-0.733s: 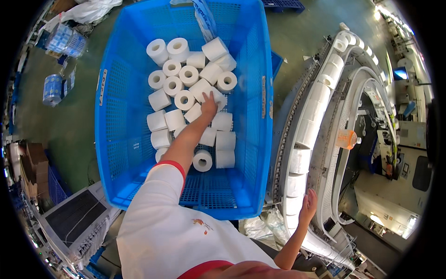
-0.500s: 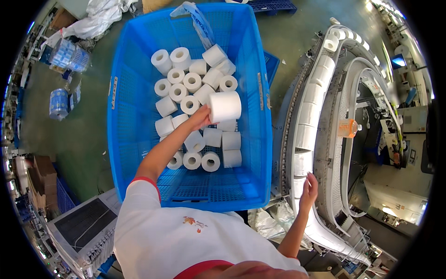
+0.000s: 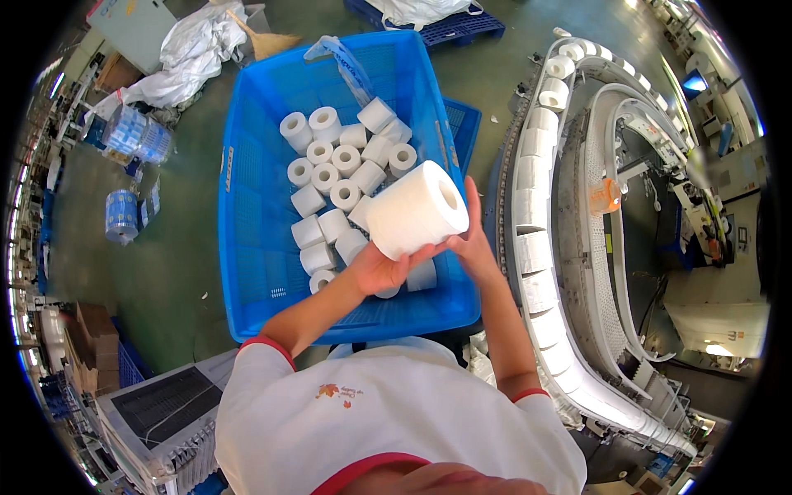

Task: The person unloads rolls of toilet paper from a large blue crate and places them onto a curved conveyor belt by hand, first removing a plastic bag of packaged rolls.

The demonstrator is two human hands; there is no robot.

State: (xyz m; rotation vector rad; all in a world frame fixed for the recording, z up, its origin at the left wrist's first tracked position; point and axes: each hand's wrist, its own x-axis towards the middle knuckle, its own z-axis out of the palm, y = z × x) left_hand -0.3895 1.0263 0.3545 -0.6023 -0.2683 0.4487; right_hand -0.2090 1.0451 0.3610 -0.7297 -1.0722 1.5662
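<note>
A white toilet paper roll (image 3: 410, 216) is held up over the blue crate (image 3: 272, 320), tilted so its right end with the core hole shows. My left hand (image 3: 382, 269) cups it from below on the left side. My right hand (image 3: 473, 245) grips it at the right end, thumb underneath and fingers stretched up along that end. Beneath lie several more toilet paper rolls (image 3: 346, 195) in the crate, some upright, others on their sides. My hands and the held roll hide some of the rolls nearest me.
On the right, a curved conveyor (image 3: 529, 214) carries a line of white rolls. An orange bottle (image 3: 605, 196) stands by its inner rail. Wrapped blue-and-white film rolls (image 3: 122, 216) sit on the floor at left, near a grey machine (image 3: 169, 400). A broom (image 3: 268, 41) lies beyond the crate.
My right hand has come from the conveyor to the toilet paper roll in my left hand. The roll is nearer and tilted. The whole view has shifted slightly.
</note>
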